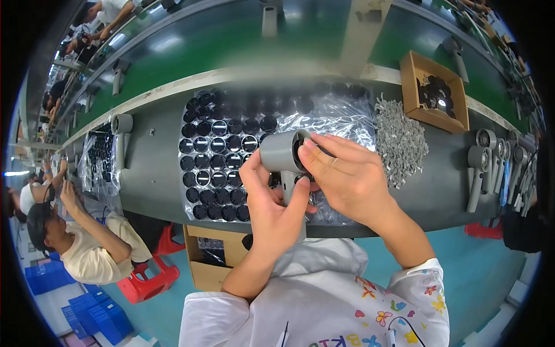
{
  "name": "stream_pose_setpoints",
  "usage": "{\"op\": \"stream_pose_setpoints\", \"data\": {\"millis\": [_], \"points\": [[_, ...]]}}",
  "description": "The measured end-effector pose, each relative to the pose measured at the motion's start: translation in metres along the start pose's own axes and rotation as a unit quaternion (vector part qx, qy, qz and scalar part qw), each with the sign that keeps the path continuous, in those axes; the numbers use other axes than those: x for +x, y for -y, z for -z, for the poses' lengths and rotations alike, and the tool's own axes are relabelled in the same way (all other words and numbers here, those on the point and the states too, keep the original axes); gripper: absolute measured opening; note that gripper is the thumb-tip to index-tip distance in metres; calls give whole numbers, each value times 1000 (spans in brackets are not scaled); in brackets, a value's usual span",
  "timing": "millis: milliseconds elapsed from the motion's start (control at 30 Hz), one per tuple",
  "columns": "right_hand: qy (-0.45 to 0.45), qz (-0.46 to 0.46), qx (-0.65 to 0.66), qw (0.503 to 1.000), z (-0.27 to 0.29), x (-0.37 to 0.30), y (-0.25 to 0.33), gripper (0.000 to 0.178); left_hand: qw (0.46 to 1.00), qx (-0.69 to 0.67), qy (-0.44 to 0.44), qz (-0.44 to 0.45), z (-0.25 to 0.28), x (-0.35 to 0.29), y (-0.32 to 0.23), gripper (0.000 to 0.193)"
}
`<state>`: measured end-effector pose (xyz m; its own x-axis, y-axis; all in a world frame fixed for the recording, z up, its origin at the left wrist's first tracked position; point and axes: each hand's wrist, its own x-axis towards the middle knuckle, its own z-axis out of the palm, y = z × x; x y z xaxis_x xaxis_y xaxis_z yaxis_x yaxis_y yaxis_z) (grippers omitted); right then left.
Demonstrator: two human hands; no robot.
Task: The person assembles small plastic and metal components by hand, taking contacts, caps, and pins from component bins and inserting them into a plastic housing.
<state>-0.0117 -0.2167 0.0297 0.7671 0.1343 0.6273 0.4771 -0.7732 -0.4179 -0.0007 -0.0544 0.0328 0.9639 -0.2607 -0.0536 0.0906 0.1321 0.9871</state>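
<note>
A grey hair dryer housing (276,152) is held up over the table's front part, its barrel lying roughly sideways and its handle pointing down. My left hand (269,214) is closed around it, gripping the lower barrel and handle. At the barrel's right end, the fingers of my right hand (354,182) press on a black round part (298,148) set in the opening. Those fingers partly cover that part, so how far it sits inside cannot be seen. Behind and left of my hands, rows of black round caps (218,144) lie on clear plastic sheeting (341,124).
Right of the sheeting is a heap of small grey pieces (399,141), near a cardboard box (409,87) of black parts. Several grey dryer housings (478,159) stand at far right. A green conveyor (191,61) runs behind. A co-worker (87,246) sits at left, by a red stool (150,283).
</note>
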Motion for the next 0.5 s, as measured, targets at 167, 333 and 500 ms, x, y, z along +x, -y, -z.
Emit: {"op": "stream_pose_setpoints", "data": {"millis": [167,333,500], "points": [[-9,23,-39,999,0,1,1,52,1000,17,6,-6,0,3,1,63],[-25,27,-39,999,-4,1,-5,53,1000,0,12,2,-2,6,-4,62],[-25,35,-29,999,-2,2,-4,52,999,-26,18,27,1,7,-8,60]]}}
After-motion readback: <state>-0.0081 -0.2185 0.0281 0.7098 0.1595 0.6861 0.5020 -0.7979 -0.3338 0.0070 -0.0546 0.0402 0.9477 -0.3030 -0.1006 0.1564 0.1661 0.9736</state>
